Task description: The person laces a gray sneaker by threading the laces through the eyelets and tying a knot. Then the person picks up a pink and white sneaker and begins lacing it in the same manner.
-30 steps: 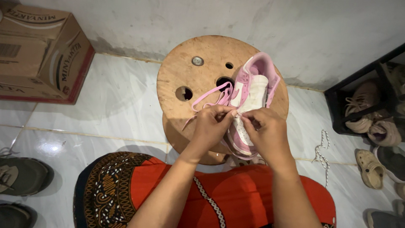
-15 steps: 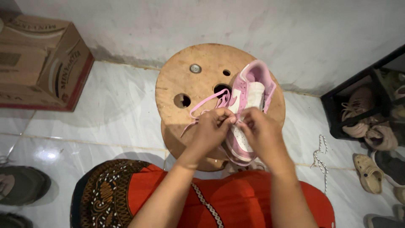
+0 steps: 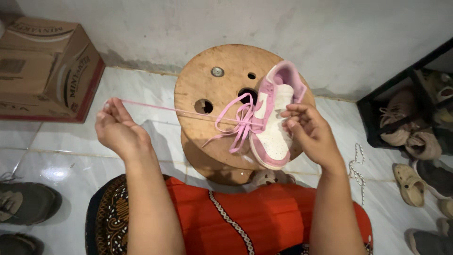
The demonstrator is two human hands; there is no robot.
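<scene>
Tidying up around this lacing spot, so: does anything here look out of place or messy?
Yes. A loose white-and-dark patterned shoelace lies on the tiled floor right of the wooden spool table, away from any shoe. Shoes are scattered at both edges. The pink sneaker is only half laced; the left hand holds its pink lace pulled out taut.

Round wooden cable-spool table (image 3: 214, 97), holes in its top, stood on glossy white tiled floor (image 3: 132, 123). Pink-and-white sneaker (image 3: 273, 125) lay on spool top. On floor: brown cardboard box (image 3: 47, 71) against wall, dark grey shoes (image 3: 26, 200), tan clog (image 3: 409, 185), speckled white lace (image 3: 357, 170).
</scene>
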